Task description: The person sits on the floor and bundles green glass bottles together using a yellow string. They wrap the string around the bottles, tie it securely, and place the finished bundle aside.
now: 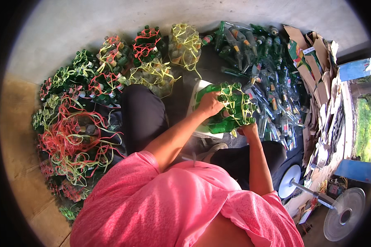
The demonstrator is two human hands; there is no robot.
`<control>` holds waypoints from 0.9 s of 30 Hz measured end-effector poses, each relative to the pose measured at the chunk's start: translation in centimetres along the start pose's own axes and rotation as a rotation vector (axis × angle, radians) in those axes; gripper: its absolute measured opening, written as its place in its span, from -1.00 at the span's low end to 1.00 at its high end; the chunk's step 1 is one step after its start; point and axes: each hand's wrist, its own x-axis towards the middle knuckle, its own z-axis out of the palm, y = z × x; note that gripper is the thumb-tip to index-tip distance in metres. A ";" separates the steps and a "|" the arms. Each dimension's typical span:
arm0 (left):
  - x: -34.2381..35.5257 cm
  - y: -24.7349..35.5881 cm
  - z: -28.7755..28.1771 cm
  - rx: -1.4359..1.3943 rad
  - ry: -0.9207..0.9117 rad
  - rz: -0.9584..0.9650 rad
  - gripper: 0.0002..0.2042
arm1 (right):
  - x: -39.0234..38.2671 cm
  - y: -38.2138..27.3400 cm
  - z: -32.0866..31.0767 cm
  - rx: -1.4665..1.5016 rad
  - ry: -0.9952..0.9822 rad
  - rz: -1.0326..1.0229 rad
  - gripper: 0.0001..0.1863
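In front of me, a bundle of green glass bottles (pixel 218 123) lies tilted, its necks pointing right. Yellow plastic strapping (pixel 240 99) winds between the necks. My left hand (pixel 211 103) is closed at the bundle's left side, close to the necks. At the near right corner, my right hand (pixel 249 130) has its fingers bent against the bottles and strap; some fingers are hidden. Under the bundle shows a white flat-sided block (pixel 196 92).
Strapped bottle bundles (pixel 148 45) line the wall at left and back. A tangle of red and yellow straps (pixel 70 136) lies at left. Loose bottles (pixel 272 82) are heaped at right, beside stacked flattened cardboard (pixel 319 78). A pedestal fan (pixel 344 214) is at lower right.
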 end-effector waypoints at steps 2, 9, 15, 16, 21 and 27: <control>0.4 0.3 -0.1 0.108 0.046 0.049 -0.67 | -0.1 -1.6 -0.5 -0.048 -0.016 0.059 -0.85; 3.6 5.4 -5.9 0.288 0.022 0.127 -0.66 | -1.9 -7.0 4.2 0.463 -0.120 0.126 -0.72; 7.1 10.7 -11.0 0.585 -0.222 0.181 -0.79 | -2.4 -10.1 10.7 0.930 -0.315 0.195 -0.59; 7.5 10.3 -11.1 0.584 -0.250 0.198 -0.80 | -2.0 -9.6 11.5 1.017 -0.365 0.194 -0.58; 7.7 6.7 -10.7 0.552 -0.329 0.160 -0.82 | 0.8 -4.6 15.3 0.041 -0.252 -0.611 -0.43; 7.5 4.5 -9.6 0.531 -0.314 0.144 -0.80 | 3.0 -0.6 17.1 0.285 -0.273 -0.471 -0.54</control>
